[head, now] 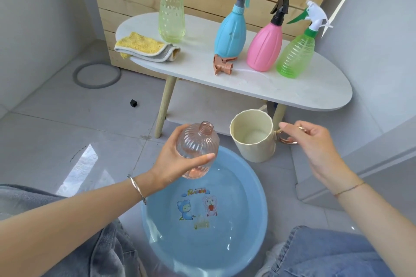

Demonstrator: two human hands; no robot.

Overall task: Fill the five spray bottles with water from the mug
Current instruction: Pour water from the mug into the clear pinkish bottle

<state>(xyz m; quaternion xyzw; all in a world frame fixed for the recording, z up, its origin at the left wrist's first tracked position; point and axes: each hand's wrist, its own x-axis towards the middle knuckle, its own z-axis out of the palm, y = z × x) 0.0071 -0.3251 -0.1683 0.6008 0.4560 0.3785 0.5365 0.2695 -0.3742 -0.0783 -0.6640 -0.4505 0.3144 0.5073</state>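
Clasping, in the left grip [177, 162], the uncapped pink bottle [198, 141], tilted above the far rim of the basin [252, 186]. Just beyond that rim, pinching the mug [254, 141] by its handle in the right grip [315, 139]. Likely to miss the narrow neck and wet the floor [90, 123] if poured outside the basin.
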